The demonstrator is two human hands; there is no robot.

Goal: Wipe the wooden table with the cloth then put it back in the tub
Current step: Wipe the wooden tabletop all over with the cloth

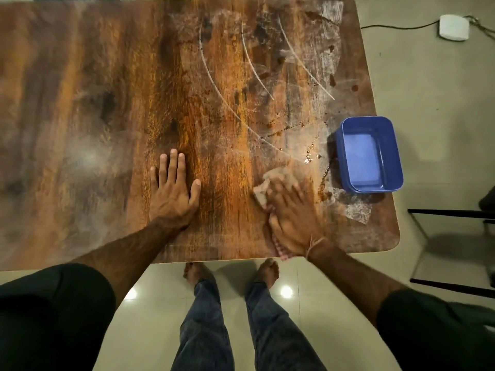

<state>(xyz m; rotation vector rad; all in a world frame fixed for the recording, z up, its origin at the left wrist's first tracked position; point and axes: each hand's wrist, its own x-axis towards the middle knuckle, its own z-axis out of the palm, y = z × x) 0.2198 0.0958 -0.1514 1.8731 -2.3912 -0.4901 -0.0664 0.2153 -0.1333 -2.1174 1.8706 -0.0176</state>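
Well, the wooden table point(107, 89) is cut off at the left; I count two hands on it; the left hand point(174, 188) lies flat, fingers straight, holding nothing; the right hand point(292, 215) is motion-blurred, pressing one cloth point(270, 180) near the near edge, fingers seemingly stretched, cloth partly hidden beneath; one blue tub point(369, 153) sits at the right edge, contents unclear.
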